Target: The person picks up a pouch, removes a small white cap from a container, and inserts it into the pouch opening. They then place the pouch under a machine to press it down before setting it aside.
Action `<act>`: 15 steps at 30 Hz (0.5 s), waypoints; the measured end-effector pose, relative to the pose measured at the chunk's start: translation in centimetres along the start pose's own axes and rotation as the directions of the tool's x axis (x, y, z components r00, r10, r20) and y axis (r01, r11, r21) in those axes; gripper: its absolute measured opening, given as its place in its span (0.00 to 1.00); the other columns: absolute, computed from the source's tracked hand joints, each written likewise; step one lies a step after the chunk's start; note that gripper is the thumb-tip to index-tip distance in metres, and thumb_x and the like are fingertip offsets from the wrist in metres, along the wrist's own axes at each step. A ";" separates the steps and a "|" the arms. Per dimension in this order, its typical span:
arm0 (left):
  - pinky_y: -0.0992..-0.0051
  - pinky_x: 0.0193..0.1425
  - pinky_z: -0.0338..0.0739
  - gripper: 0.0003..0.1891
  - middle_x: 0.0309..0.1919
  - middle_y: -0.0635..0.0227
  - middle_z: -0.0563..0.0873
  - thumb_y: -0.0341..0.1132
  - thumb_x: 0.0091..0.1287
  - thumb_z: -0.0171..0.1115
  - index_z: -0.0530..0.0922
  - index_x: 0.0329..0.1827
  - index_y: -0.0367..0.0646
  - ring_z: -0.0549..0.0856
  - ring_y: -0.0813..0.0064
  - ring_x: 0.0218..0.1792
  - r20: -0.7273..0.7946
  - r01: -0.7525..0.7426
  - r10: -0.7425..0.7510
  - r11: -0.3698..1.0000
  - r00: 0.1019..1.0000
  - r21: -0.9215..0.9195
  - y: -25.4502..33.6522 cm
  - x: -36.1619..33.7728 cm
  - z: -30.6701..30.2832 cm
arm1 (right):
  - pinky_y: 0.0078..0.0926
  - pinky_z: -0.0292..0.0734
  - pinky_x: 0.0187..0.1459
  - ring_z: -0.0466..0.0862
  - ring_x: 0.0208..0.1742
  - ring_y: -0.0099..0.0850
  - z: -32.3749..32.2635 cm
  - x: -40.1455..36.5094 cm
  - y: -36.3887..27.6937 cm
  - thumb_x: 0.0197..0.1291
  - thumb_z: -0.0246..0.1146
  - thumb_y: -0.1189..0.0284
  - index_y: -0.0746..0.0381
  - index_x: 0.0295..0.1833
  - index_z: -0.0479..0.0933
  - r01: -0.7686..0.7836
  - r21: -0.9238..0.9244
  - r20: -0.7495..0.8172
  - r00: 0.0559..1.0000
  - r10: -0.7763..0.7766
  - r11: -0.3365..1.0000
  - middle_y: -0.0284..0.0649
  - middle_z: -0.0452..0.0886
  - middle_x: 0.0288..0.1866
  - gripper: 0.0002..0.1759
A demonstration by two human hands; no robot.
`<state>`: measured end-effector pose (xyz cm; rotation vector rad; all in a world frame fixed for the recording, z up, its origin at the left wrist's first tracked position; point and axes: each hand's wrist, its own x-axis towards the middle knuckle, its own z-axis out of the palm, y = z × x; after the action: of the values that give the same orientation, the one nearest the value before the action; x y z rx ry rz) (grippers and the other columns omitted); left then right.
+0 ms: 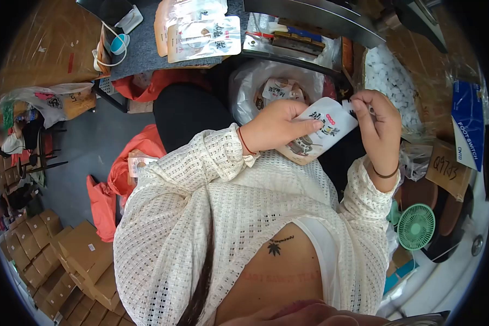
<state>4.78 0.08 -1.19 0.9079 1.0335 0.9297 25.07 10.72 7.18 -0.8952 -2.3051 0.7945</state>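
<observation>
My left hand (280, 126) grips a white printed pouch (323, 130), its thumb laid flat across the front. Dark lettering and a picture of food show on the pouch, which is tilted over my lap. At the pouch's upper right corner, the fingers of my right hand (379, 117) are pinched together on a small white cap (347, 105). Just beyond the pouch, a clear plastic bag (244, 81) holds more printed pouches (282, 90).
Printed pouches (204, 39) lie stacked on the grey tabletop (141, 54). A box of small white pieces (388, 81) stands at the right, near a blue foot-switch box (467, 125) and a green fan (416, 226). Red bags (136, 155) and cardboard boxes (87, 252) occupy the left floor.
</observation>
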 end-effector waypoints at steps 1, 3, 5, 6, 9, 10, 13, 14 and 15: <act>0.78 0.52 0.84 0.17 0.46 0.66 0.93 0.39 0.77 0.69 0.87 0.57 0.32 0.88 0.83 0.45 0.000 0.001 -0.001 1.000 1.000 -0.008 0.1 -0.1 0.1 | 0.27 0.77 0.38 0.85 0.34 0.35 -0.1 0.1 0.1 0.67 0.68 0.78 0.67 0.45 0.85 0.025 -0.015 0.014 1.000 -0.025 1.000 0.44 0.86 0.36 0.04; 0.78 0.52 0.84 0.17 0.46 0.65 0.93 0.39 0.77 0.69 0.86 0.57 0.32 0.88 0.82 0.45 0.007 -0.002 0.002 1.000 1.000 -0.014 0.2 -0.2 0.3 | 0.28 0.77 0.38 0.85 0.35 0.36 -0.3 0.3 0.1 0.67 0.68 0.78 0.67 0.45 0.85 0.042 -0.030 0.056 0.998 -0.040 0.999 0.45 0.87 0.37 0.05; 0.78 0.52 0.84 0.18 0.47 0.64 0.93 0.40 0.77 0.69 0.86 0.58 0.32 0.88 0.82 0.46 0.028 -0.014 0.014 1.000 1.000 -0.006 0.1 -0.1 0.5 | 0.28 0.77 0.39 0.85 0.36 0.37 -0.5 0.2 -0.1 0.67 0.68 0.77 0.67 0.46 0.85 0.026 -0.036 0.106 0.994 -0.022 0.999 0.45 0.87 0.38 0.05; 0.77 0.54 0.84 0.18 0.47 0.65 0.93 0.40 0.78 0.68 0.86 0.58 0.32 0.88 0.82 0.47 0.038 -0.017 0.017 1.000 0.999 -0.005 0.0 0.0 0.4 | 0.28 0.77 0.39 0.85 0.36 0.37 -0.6 0.2 0.0 0.68 0.67 0.77 0.66 0.46 0.85 0.022 -0.022 0.104 0.994 -0.019 1.000 0.46 0.87 0.38 0.05; 0.76 0.56 0.83 0.18 0.49 0.64 0.93 0.39 0.78 0.67 0.85 0.59 0.32 0.88 0.81 0.49 0.057 -0.006 0.008 0.999 0.998 -0.033 -0.4 0.2 0.1 | 0.27 0.77 0.41 0.85 0.38 0.36 -0.4 0.2 0.3 0.69 0.67 0.77 0.66 0.48 0.85 0.029 0.016 0.111 0.993 -0.031 0.999 0.45 0.86 0.40 0.06; 0.76 0.57 0.83 0.18 0.50 0.64 0.92 0.39 0.78 0.68 0.85 0.60 0.32 0.88 0.81 0.49 0.056 0.010 -0.007 0.998 0.998 -0.060 -0.5 0.1 0.2 | 0.27 0.77 0.41 0.85 0.39 0.35 -0.2 0.3 0.6 0.69 0.67 0.77 0.66 0.48 0.85 0.046 0.027 0.120 0.992 -0.049 0.999 0.44 0.86 0.40 0.06; 0.76 0.59 0.83 0.17 0.52 0.64 0.92 0.36 0.76 0.69 0.85 0.60 0.32 0.88 0.80 0.51 0.072 0.046 -0.033 0.981 0.997 -0.186 -0.6 0.1 0.1 | 0.25 0.76 0.40 0.83 0.37 0.28 0.3 0.1 1.2 0.71 0.66 0.75 0.66 0.52 0.83 0.034 0.124 0.054 0.998 -0.041 0.992 0.40 0.85 0.39 0.09; 0.76 0.60 0.83 0.17 0.52 0.63 0.92 0.35 0.76 0.69 0.85 0.60 0.32 0.88 0.80 0.51 0.080 0.055 -0.037 0.970 0.996 -0.236 -0.5 0.0 0.0 | 0.23 0.75 0.39 0.81 0.36 0.26 0.4 0.0 1.4 0.72 0.66 0.75 0.66 0.55 0.83 0.022 0.168 0.017 1.000 -0.026 0.986 0.39 0.85 0.39 0.10; 0.75 0.60 0.83 0.16 0.53 0.63 0.92 0.33 0.75 0.70 0.85 0.61 0.32 0.89 0.80 0.51 0.085 0.056 -0.041 0.982 0.996 -0.181 -0.4 0.0 -0.3 | 0.22 0.74 0.39 0.79 0.36 0.23 0.2 -0.2 1.8 0.74 0.64 0.74 0.66 0.57 0.81 -0.036 0.258 -0.031 0.998 0.046 0.965 0.37 0.84 0.39 0.11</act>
<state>4.58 -0.02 -1.59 0.7576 0.8817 0.9236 25.83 11.63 5.74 -0.8344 -2.0959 1.0584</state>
